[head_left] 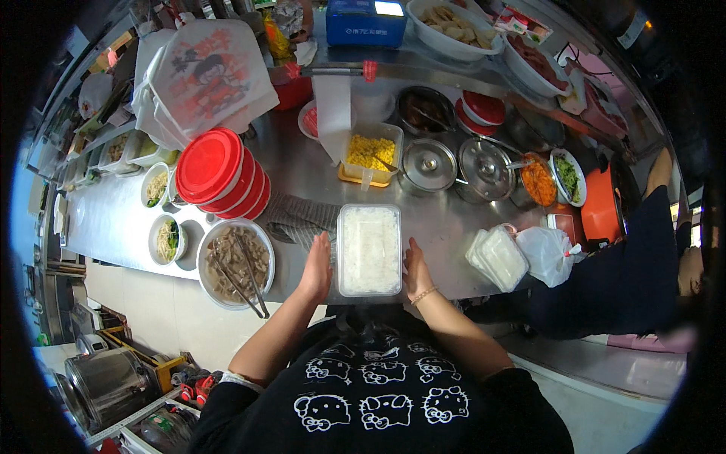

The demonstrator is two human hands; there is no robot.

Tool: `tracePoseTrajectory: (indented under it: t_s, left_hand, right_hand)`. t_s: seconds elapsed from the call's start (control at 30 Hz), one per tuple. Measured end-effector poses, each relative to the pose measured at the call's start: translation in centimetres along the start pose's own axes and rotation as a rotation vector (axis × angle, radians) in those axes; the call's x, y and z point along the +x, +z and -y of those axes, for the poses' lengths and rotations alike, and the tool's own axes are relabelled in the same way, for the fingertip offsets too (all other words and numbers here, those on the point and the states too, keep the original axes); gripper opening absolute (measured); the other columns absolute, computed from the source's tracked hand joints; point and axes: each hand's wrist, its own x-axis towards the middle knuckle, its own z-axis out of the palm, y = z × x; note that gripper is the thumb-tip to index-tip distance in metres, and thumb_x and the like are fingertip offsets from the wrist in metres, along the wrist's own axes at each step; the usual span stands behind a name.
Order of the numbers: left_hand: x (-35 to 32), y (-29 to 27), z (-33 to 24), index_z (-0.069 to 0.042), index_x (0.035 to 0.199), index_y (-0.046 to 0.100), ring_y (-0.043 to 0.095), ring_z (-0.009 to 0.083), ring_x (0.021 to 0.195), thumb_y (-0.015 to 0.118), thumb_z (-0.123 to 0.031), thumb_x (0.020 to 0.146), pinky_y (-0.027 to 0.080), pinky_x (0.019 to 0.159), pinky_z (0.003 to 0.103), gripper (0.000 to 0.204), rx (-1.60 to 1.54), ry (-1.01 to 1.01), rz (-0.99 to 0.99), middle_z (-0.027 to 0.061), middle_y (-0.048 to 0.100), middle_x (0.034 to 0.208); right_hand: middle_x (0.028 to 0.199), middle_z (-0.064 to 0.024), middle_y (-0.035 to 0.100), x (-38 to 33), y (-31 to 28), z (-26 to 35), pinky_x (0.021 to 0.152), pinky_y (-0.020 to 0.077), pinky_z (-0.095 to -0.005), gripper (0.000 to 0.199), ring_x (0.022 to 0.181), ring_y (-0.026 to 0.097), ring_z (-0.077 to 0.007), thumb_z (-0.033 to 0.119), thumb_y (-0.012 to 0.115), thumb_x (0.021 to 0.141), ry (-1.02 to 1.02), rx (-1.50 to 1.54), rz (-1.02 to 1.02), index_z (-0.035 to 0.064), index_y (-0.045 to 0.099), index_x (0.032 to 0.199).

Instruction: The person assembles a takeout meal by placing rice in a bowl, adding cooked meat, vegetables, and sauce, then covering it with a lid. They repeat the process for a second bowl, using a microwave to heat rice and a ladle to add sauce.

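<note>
In front of me on the steel counter sits a clear rectangular takeout box [370, 250] filled with white rice; a glossy sheen suggests a clear lid on it. My left hand [318, 265] stands upright beside its left side, fingers straight, with a small gap between. On the opposite side my right hand [415, 268] is also flat and open, very close to the box wall; I cannot tell whether it touches. A grey ribbed cloth [302, 218] lies behind my left hand. Left of that is a white bowl of sliced meat [236, 261] with tongs across it.
Red-lidded tubs [212, 168] are stacked at the left. Beyond the box are a tub of corn [370, 153], lidded steel pots [428, 165] and shredded carrot [538, 181]. Clear lids [497, 258] and a white plastic bag [546, 254] lie right, near another person's dark sleeve [643, 242].
</note>
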Motion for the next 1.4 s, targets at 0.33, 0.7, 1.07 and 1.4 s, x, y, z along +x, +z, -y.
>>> tracePoseTrajectory:
  t_s: [0.33,0.7,1.07,1.4]
  left_hand:
    - [3.5,0.7,3.2,-0.005,0.143,0.037,0.046,0.028,0.129,0.024,-0.052,0.101,0.034,0.11,0.039,0.064,-0.396,-0.113,0.186,0.0137,0.045,0.142]
    - [-2.6,4.0,3.9,-0.005,0.141,0.041,0.05,0.0231,0.123,0.027,-0.042,0.103,0.036,0.107,0.036,0.055,-0.552,0.114,0.074,0.0099,0.048,0.14]
    - [-20.0,0.2,-2.8,-0.003,0.124,0.053,0.058,0.0205,0.106,0.032,-0.033,0.101,0.045,0.095,0.035,0.043,-0.384,0.419,-0.537,0.013,0.06,0.119]
    - [-35.5,-22.4,-5.0,-0.003,0.119,0.053,0.059,0.0238,0.1,0.017,-0.046,0.099,0.048,0.09,0.036,0.059,-0.491,0.393,-0.746,0.0119,0.062,0.106]
  right_hand:
    - [0.131,-0.0128,0.052,3.5,1.6,-2.5,0.095,0.0493,-0.0436,0.067,0.113,0.057,-0.028,0.058,0.042,0.094,0.178,0.535,0.547,0.0075,0.042,0.137]
    - [0.13,-0.0126,0.052,0.7,1.2,-0.2,0.095,0.0494,-0.0436,0.067,0.113,0.056,-0.0278,0.059,0.042,0.093,0.357,0.006,0.618,0.0074,0.042,0.136]
    - [0.13,-0.0123,0.052,-4.1,12.3,-3.7,0.095,0.0495,-0.0436,0.068,0.114,0.056,-0.0276,0.06,0.042,0.093,0.562,-0.364,0.783,0.0073,0.043,0.136]
    - [0.117,-0.013,0.058,-13.5,33.9,-21.9,0.084,0.0543,-0.0378,0.057,0.103,0.061,-0.0258,0.052,0.042,0.095,0.772,-0.395,0.782,0.0063,0.047,0.13]
